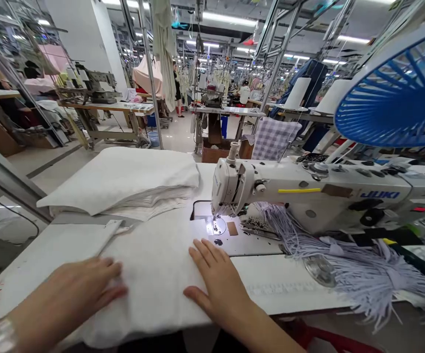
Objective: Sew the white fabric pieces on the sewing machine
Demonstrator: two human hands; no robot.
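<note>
**Cloth (153, 269) between your hands, machine (256, 182) ahead of the right**

Your right hand (218, 282) lies palm down on the cloth, fingers spread, gripping nothing. Your left hand (83, 287) is at the cloth's left edge with its fingers bent; it is blurred, and I cannot tell whether it pinches the fabric. The cloth spreads between the two and reaches forward past your right fingertips, near the needle plate (201, 210).

The machine's head stands just beyond your right fingers and blocks the way forward there; its arm runs off to that hand's right. Beyond your left hand sits a stack (131, 171) of white fabric. To the right of your right hand lie a round metal dish (319, 270) and a bundle of pale cords (359, 272), partly against the machine's base. A blue fan (392, 98) looms above them, well apart from your hands.
</note>
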